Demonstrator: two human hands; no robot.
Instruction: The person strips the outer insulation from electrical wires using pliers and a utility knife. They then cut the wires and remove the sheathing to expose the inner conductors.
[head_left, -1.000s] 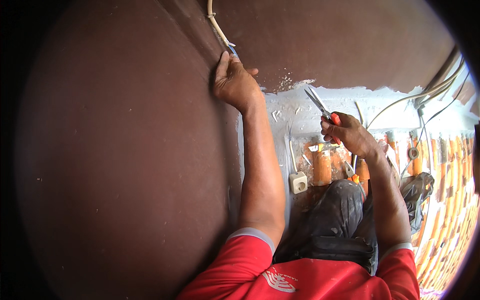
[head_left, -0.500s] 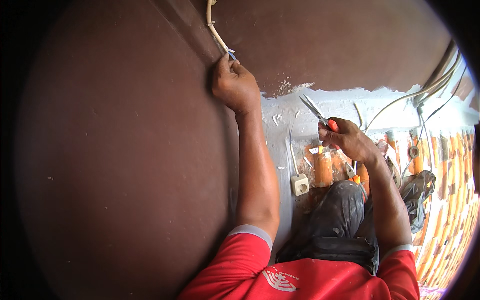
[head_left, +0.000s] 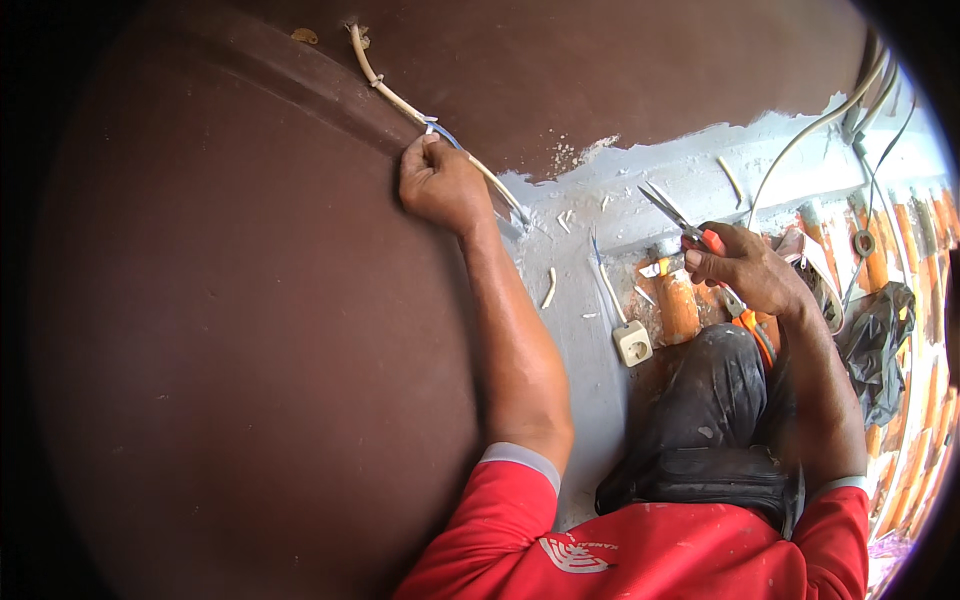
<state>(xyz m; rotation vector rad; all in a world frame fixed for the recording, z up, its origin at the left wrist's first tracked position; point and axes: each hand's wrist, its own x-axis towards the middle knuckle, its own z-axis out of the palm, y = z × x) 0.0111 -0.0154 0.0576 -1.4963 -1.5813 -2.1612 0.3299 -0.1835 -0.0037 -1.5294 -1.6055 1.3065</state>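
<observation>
My left hand (head_left: pixel 440 185) is closed in a pinch at the stripped stretch of a cream electrical cable (head_left: pixel 397 100), which runs along the brown wall. Just above its fingertips a blue wire (head_left: pixel 443 133) and a short white end stick out of the sheath. Below the hand, the cable carries on to the grey strip. In my right hand (head_left: pixel 745 265) is a pair of scissors (head_left: pixel 668 207) with red handles; the blades are slightly apart and point up and left, away from the cable. The fingers partly hide the handles.
A cream socket (head_left: pixel 633 344) with a short lead lies by my knee. Orange-handled pliers (head_left: pixel 752 328) rest beside my leg. Cable scraps (head_left: pixel 549 288) dot the grey ledge. Right of me are a black plastic bag (head_left: pixel 878 350), hanging cables (head_left: pixel 818 128) and roof tiles (head_left: pixel 682 310).
The view has shifted. My left hand now leaves more of the blue wire and the cable below it showing. My right hand still holds the scissors, away from the cable.
</observation>
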